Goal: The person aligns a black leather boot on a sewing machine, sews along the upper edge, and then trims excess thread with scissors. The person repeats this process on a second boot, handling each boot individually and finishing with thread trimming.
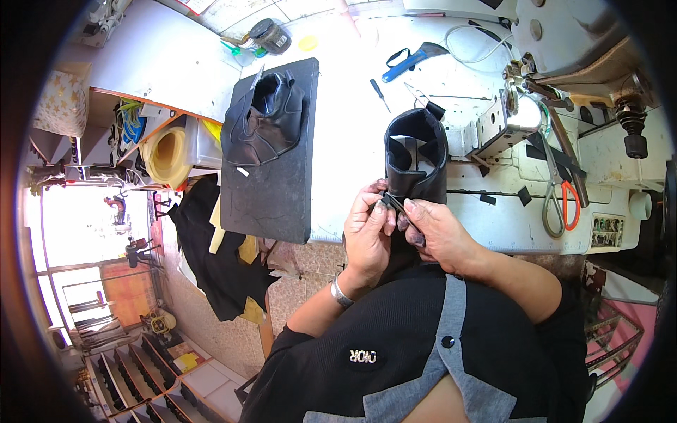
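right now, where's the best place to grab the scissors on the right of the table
Probably by the orange handle loops, coming from the near table edge. The scissors lie flat with the handles toward the person and the blades pointing away toward the sewing machine, so the loops are the closest, safest part.

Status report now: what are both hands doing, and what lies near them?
Left hand and right hand pinch a small black strap at the black boot upper. Scissors and sewing machine to the right, untouched.
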`<state>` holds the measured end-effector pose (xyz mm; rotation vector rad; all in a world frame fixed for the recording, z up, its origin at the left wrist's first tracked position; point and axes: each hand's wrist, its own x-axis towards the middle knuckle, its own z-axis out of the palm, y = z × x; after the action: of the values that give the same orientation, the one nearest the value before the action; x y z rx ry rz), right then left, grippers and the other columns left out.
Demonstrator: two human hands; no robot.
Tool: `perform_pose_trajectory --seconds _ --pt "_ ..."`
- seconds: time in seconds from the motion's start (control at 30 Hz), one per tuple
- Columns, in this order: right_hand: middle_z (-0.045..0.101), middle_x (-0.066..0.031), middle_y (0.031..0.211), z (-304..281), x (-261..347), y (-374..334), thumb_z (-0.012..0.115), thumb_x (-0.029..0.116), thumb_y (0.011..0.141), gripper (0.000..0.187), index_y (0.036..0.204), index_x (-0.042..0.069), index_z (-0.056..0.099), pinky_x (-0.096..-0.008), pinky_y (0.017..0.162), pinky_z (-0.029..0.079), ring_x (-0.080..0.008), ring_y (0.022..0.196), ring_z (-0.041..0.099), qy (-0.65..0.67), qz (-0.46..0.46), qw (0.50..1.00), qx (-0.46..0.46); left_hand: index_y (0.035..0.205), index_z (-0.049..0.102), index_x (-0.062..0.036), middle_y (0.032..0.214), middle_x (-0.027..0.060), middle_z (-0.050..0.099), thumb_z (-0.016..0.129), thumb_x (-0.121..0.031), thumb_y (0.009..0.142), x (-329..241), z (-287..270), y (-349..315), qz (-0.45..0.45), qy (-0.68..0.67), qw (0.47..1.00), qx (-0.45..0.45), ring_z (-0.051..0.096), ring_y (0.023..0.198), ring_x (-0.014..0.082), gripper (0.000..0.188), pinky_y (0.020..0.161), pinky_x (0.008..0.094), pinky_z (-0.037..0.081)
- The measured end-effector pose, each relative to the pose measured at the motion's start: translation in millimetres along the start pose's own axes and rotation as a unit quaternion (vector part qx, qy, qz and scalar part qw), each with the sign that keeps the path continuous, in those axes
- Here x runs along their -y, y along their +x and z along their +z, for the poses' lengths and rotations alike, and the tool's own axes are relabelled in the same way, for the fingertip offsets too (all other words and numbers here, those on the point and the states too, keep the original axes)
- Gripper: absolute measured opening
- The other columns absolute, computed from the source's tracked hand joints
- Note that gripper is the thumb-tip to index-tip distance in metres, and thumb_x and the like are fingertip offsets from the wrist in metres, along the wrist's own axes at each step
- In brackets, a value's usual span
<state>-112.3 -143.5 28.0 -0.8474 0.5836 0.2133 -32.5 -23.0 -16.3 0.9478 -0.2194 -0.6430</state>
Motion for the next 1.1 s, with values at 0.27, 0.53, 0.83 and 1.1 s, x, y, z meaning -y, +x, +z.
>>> perform_pose_trajectory --seconds 0.27,0.53,0.83,1.1 --pt "0.043 0.0031 0.06 4 -5 1 0.042 0.035 0.1 0.032 0.085 0.008 0.053 -0.0201 0.039 0.027 -0.0045 0.045 0.033 -0.003 -0.025 1.0 -0.009 0.091 0.052 -0.0014 0.126 0.0107 0.045 0.047 -0.001 0.093 -1 -5 -1 0.019 0.071 0.997 0.021 0.044 0.065 0.0042 0.005 0.058 0.0176 0.036" --pt "0.044 0.0021 0.063 -16 -2 2 0.041 0.029 0.101 0.028 0.089 0.006 0.053 -0.0213 0.046 0.03 -0.0045 0.051 0.035 -0.175 -0.185 0.967 -0.021 0.101 0.053 -0.0009 0.123 0.0155 0.054 0.043 -0.008 0.098 -12 -4 4 0.003 0.054 0.998 -0.016 0.048 0.067 0.006 0.013 0.058 0.0184 0.039" --pt "0.061 -0.0162 0.084 -119 -25 -18 0.063 0.023 0.088 0.03 0.107 0.001 0.057 -0.0363 0.061 0.049 -0.0309 0.071 0.063 -0.56 -0.374 0.666 -0.32 0.092 0.063 0.0026 0.078 0.0025 0.057 0.054 -0.012 0.094 -40 -51 49 0.183 0.517 0.834 -0.069 0.049 0.067 0.0086 0.017 0.061 0.0225 0.041" --pt "0.053 -0.0197 0.119 -106 -14 -25 0.071 0.01 0.075 0.045 0.116 0.0 0.054 -0.0419 0.09 0.042 -0.0366 0.105 0.052 -0.631 -0.454 0.555 -0.296 0.101 0.067 -0.0028 0.095 0.0102 0.061 0.065 -0.007 0.082 -23 -59 69 0.155 0.694 0.7 -0.071 0.058 0.084 0.0216 0.019 0.075 0.0305 0.045"
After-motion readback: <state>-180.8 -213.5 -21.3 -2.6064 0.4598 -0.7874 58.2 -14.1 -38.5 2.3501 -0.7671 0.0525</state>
